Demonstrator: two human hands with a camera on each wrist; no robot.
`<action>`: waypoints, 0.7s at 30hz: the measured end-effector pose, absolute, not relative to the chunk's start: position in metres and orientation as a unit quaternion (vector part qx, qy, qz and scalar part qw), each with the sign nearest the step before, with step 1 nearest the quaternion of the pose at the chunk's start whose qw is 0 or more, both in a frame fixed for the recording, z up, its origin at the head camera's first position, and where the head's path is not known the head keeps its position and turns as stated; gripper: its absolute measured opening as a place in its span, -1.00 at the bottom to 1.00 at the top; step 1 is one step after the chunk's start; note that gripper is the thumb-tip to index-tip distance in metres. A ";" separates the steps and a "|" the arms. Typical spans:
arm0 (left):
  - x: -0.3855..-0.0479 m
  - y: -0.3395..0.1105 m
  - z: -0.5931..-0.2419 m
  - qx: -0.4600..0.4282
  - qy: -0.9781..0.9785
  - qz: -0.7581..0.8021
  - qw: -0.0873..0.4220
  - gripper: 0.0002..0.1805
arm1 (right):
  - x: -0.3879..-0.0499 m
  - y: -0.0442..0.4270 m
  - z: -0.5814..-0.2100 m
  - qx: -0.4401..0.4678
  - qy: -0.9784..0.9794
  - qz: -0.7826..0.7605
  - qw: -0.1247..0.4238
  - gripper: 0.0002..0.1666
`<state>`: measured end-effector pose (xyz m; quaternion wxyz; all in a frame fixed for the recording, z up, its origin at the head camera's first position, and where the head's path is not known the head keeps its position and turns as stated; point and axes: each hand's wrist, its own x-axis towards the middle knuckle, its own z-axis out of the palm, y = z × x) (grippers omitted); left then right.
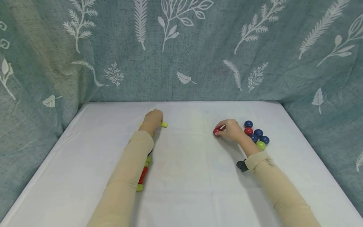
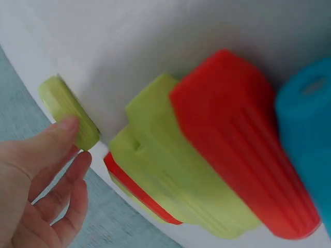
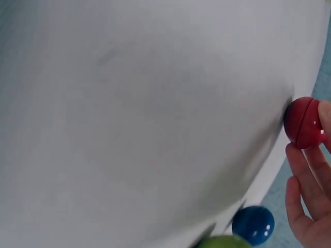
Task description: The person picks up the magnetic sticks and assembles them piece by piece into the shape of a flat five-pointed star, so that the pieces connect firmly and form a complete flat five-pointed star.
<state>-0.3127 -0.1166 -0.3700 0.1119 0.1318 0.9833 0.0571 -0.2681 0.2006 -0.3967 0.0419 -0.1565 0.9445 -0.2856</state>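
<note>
At the back left of the table, my left hand (image 1: 154, 119) pinches a yellow-green ribbed plastic piece (image 2: 64, 106) between thumb and fingers. Beside it, the left wrist view shows a row of similar pieces: yellow-green (image 2: 170, 150), red (image 2: 240, 144) and blue (image 2: 310, 129). The left forearm hides much of this row in the head view. My right hand (image 1: 230, 130) pinches a glossy red ball (image 3: 301, 123) with a groove round it, at or just above the tabletop. Right of that hand lies a cluster of balls: several blue (image 1: 258, 133), another red (image 1: 248, 131) and a green one (image 1: 261, 145).
A white cloth covers the table (image 1: 181, 176). Behind it and at the sides hangs a grey-green curtain (image 1: 175, 69) with white leaf prints. A small dark device (image 1: 242, 165) sits at the right wrist, just above the table.
</note>
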 end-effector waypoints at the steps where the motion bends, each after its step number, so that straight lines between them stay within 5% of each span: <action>1: -0.312 -0.115 -0.371 0.141 0.983 0.053 0.108 -0.81 | -0.269 0.199 -0.398 -0.154 0.942 -0.294 0.043 -0.71; 21: -0.287 -0.067 -0.388 0.295 0.940 0.119 0.122 -0.91 | -0.273 0.153 -0.409 -0.126 0.904 -0.397 0.094 -0.68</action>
